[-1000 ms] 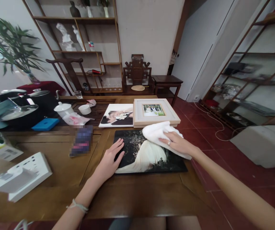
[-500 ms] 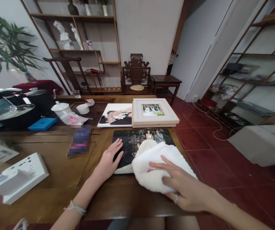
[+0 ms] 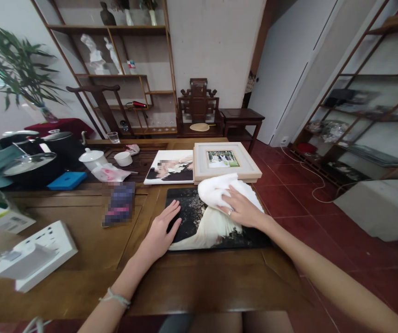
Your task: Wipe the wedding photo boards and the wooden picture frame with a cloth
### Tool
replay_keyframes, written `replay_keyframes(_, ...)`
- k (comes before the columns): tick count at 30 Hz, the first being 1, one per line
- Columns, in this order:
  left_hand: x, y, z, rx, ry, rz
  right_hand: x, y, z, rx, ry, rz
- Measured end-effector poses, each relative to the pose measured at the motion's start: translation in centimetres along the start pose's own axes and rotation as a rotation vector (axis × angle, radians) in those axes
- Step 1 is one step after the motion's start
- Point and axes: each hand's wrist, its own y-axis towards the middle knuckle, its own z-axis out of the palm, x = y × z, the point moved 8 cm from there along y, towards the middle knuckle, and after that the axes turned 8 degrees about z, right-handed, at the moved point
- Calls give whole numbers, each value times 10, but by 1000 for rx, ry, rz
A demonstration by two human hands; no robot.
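A dark photo panel [image 3: 188, 226] with a pale gown in its picture lies flat on the wooden table. On its left edge rests my left hand [image 3: 163, 229], fingers stretched out and holding nothing. My right hand [image 3: 242, 208], with a ring on one finger, grips a white fluffy cloth [image 3: 216, 187] and presses it on the panel's upper right part. The cloth hides the couple in the picture and reaches up to the front edge of a light wooden picture frame [image 3: 199, 162]. Beside that frame lies a white-edged photo print [image 3: 152, 178], partly blurred.
At left on the table [image 3: 91, 273] are a white power strip [image 3: 51, 254], a tissue box [image 3: 15, 222], a blue box [image 3: 67, 180], a pot [image 3: 32, 169], a white cup [image 3: 123, 159] and a blurred dark packet [image 3: 120, 203]. Red floor tiles [image 3: 299, 194] lie right of the table.
My right hand has moved the cloth away from me, from the panel's lower right to its upper right, uncovering the gown. My left hand stays on the left edge.
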Motion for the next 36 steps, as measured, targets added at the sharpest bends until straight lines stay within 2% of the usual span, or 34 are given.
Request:
replay_keyframes(3, 0, 0, 1, -7, 1, 0, 35, -30, 7, 35, -4, -128)
replay_keyframes(6, 1, 0, 1, -4, 1, -2, 73, -67, 18, 126, 26, -249)
replay_keyframes(8, 1, 0, 1, 1, -2, -4, 88, -82, 21, 170, 47, -297)
replay_keyframes(11, 1, 1, 1, 4, -5, -2, 85, -77, 19, 174, 59, -279)
replay_keyframes(14, 1, 1, 0, 7, -3, -5, 60, -44, 11, 123, 34, -215)
replay_keyframes(18, 1, 1, 0, 2, -18, -2, 23, 7, 2, 32, -11, -61)
replay_keyframes(21, 1, 1, -1, -8, -30, -1, 15, 24, 2, -5, -18, -20)
replay_keyframes(23, 1, 1, -1, -12, -32, -5, 22, 20, 4, -17, -22, -33)
replay_keyframes(25, 1, 1, -1, -18, -32, -7, 35, 5, 9, -10, -19, -64)
replay_keyframes(32, 2, 1, 2, 15, 0, 5, 94, -77, 25, 161, 87, -224)
replay_keyframes(34, 2, 1, 2, 17, 5, 11, 101, -85, 26, 197, 103, -251)
replay_keyframes(36, 2, 1, 2, 18, 5, 14, 97, -78, 24, 200, 95, -237)
